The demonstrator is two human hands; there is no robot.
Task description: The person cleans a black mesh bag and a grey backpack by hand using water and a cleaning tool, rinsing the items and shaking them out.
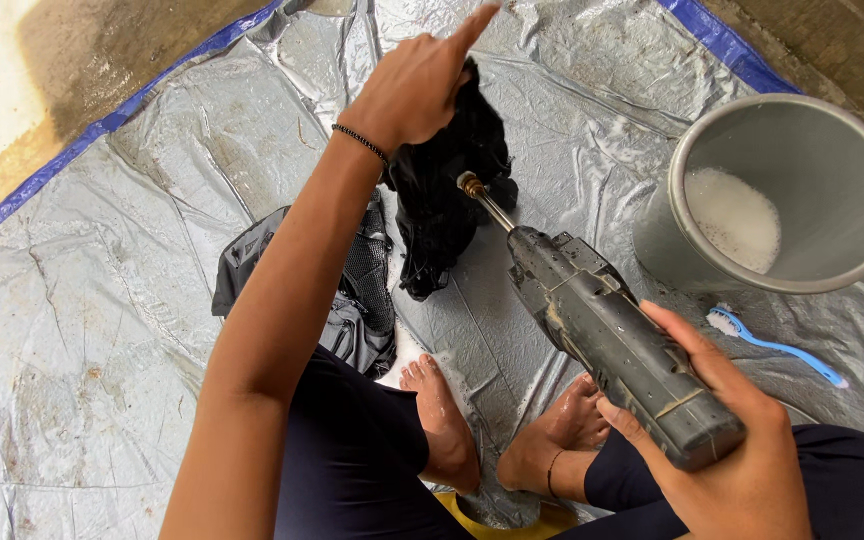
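Left hand (414,85) is raised in the far middle of the scene, closed around the top of a black wet cloth (449,190), with the forefinger stretched out straight and pointing away. That cloth hangs down from the grip, its lower end just above the silver tarp (102,300). A beaded black bracelet (360,142) sits on the wrist.

Right hand (742,440), near and to the right, is wrapped around the grip of a dark grey spray gun (607,335); the fingers curl over its back end and the thumb lies along its side. Its brass nozzle (472,187) touches or nearly touches the hanging cloth; which one is hard to tell.

One grey bucket (832,130) stands on the far right, tilted toward the person, with white suds inside. One blue brush (772,345) with white bristles lies on the tarp just near of the bucket. One grey and black backpack (352,300) lies left of the cloth, partly hidden by the left forearm. Two bare wet feet (442,415) rest on the tarp between the knees. A blue border edges the tarp at the far left and far right.
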